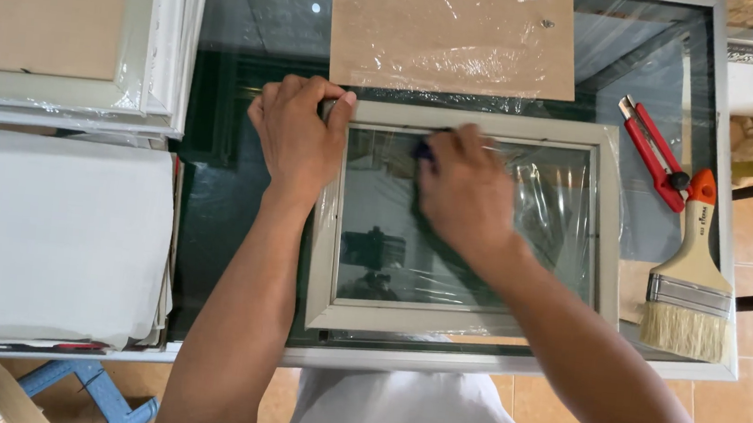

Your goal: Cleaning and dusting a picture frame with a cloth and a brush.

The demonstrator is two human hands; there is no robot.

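1. The picture frame (458, 321) lies flat on the glass table (238, 217), near its front edge, still partly in plastic film.
2. The right hand (468, 197) presses a small dark object — hidden under closed fingers — onto the frame's glass pane.
3. The left hand (297, 132) clamps the top-left corner, apparently to steady the frame.
4. A paintbrush (689, 288) and red utility knife (653, 154) lie at right — a cardboard backing (454, 30) sits beyond.

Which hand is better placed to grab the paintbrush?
Right. The right hand rests on the frame's glass, nearer the paintbrush; the left hand grips the frame's far-left corner.
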